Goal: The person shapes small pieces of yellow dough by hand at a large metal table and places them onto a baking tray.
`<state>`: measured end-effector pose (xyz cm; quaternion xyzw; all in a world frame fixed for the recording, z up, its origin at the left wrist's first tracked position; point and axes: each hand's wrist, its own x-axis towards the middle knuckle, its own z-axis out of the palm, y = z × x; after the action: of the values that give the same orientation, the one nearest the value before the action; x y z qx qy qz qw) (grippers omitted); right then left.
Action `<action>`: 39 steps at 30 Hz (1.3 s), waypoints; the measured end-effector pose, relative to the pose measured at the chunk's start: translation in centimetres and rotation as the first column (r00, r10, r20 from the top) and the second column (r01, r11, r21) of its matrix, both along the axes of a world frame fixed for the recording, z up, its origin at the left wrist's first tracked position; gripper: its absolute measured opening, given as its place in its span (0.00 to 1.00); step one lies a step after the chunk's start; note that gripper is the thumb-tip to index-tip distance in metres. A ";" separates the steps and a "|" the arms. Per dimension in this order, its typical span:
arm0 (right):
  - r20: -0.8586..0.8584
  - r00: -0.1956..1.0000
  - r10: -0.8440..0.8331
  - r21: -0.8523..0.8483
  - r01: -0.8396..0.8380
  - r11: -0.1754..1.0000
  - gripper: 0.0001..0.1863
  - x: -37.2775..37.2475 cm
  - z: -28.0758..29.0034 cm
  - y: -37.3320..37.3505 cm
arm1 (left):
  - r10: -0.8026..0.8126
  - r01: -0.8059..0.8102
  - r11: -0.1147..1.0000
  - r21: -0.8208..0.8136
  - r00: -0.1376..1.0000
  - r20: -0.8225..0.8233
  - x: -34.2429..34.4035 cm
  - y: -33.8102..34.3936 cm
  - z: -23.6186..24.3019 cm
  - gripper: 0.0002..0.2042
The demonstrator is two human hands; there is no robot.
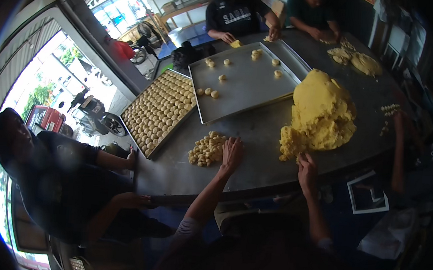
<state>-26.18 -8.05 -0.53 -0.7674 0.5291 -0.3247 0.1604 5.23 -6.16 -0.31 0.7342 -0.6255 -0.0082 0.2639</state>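
- Right hand: fingers curled at the yellow dough; cannot tell whether clamped.
- Left hand: fingers slightly apart, against the dough pieces; these look soft, light.
- The yellow dough, on the table: probably heavy, crumbly; best taken at its near edge.
- Open room between both heaps; the tray bounds it beyond.

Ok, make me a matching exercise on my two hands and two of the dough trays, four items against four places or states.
1. Left hand
2. Right hand
3. Left tray
4. Middle tray

a. Holds a few scattered balls
b. At the pile of small dough pieces
c. Packed with rows of balls
d. By the yellow mound's near edge

Pairs: 1-b, 2-d, 3-c, 4-a
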 end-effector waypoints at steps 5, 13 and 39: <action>0.047 0.997 0.064 0.064 -0.067 0.996 0.13 0.6 1.6 -1.6 | 0.028 -0.031 0.995 0.092 0.999 0.039 1.5 -0.2 -0.2 0.13; -0.178 0.981 0.083 -0.051 -0.093 0.994 0.17 -1.5 0.0 -2.7 | 0.143 -0.213 0.961 -0.173 0.927 -0.348 -0.3 2.5 4.9 0.08; -0.207 0.976 0.068 0.117 -0.044 0.992 0.18 -2.5 3.2 -2.5 | -0.118 0.235 0.934 -0.267 0.913 0.392 -2.3 -1.5 -1.4 0.18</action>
<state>-28.69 -10.53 2.69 -0.8018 0.5387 -0.2069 0.1554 2.90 -7.63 -1.75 0.6119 -0.7219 0.2038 0.2510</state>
